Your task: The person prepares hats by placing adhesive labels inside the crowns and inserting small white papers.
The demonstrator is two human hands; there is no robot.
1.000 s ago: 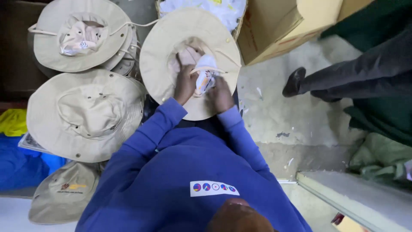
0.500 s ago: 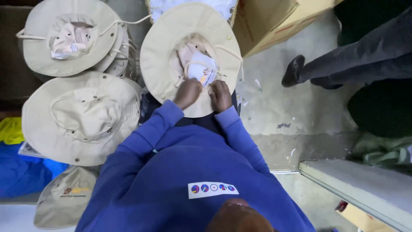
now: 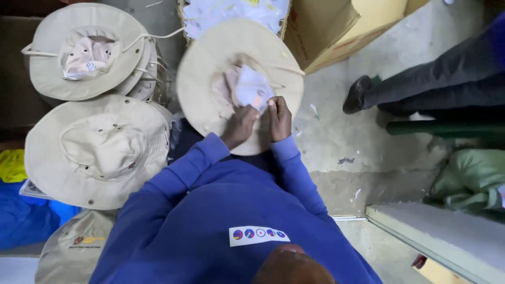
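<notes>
A beige wide-brimmed hat point(image 3: 210, 84) lies upside down in front of me, its brim blurred by motion. Inside its crown is a white paper tag point(image 3: 253, 89) with a small orange mark. My left hand point(image 3: 239, 126) is closed on the hat's inner lining just below the tag. My right hand point(image 3: 280, 118) pinches the tag's lower right edge, close beside the left hand. Both of my sleeves are blue.
Two stacks of similar beige hats point(image 3: 97, 150) point(image 3: 84, 50) sit at the left. A basket of white paper point(image 3: 236, 13) and a cardboard box point(image 3: 336, 31) stand behind the hat. Another person's dark-trousered leg and shoe point(image 3: 363, 94) rest on the concrete floor at right. A grey ledge point(image 3: 436, 236) lies at lower right.
My hands have drawn closer together at the lower edge of the tag, and the tag now lies flatter in the crown. The hat has shifted slightly.
</notes>
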